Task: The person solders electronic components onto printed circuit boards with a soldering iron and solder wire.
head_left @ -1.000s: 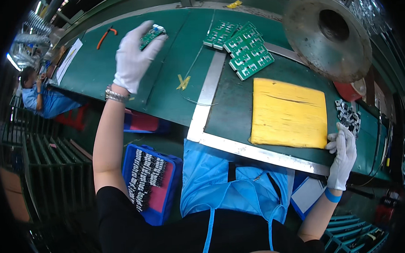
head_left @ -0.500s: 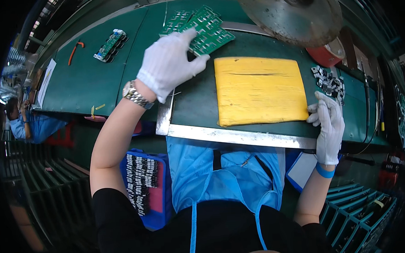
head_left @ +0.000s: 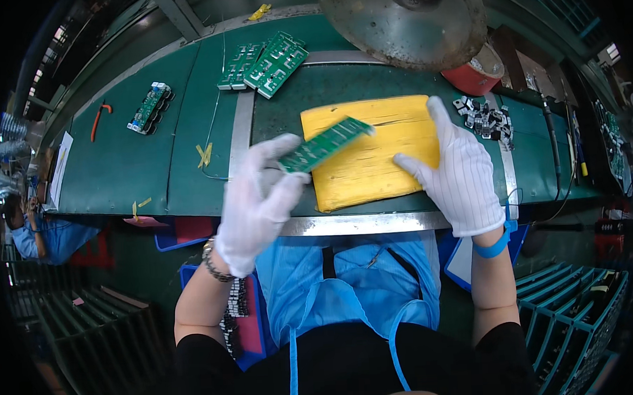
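My left hand, in a white glove, grips a long green circuit board by its near end and holds it tilted over the left edge of a yellow mat. My right hand, also gloved, lies flat with fingers apart on the mat's right side. A stack of green circuit boards rests farther back on the green bench. A pile of small black and white parts lies just right of the mat.
A round metal lamp shade hangs over the back of the bench. A red tub stands behind the mat. A board with fitted parts and an orange tool lie at the far left. Another person works at the left edge.
My left hand has drawn back from the stack with one green board in it and now holds it over the mat. My right hand has slid left from the parts pile onto the mat.
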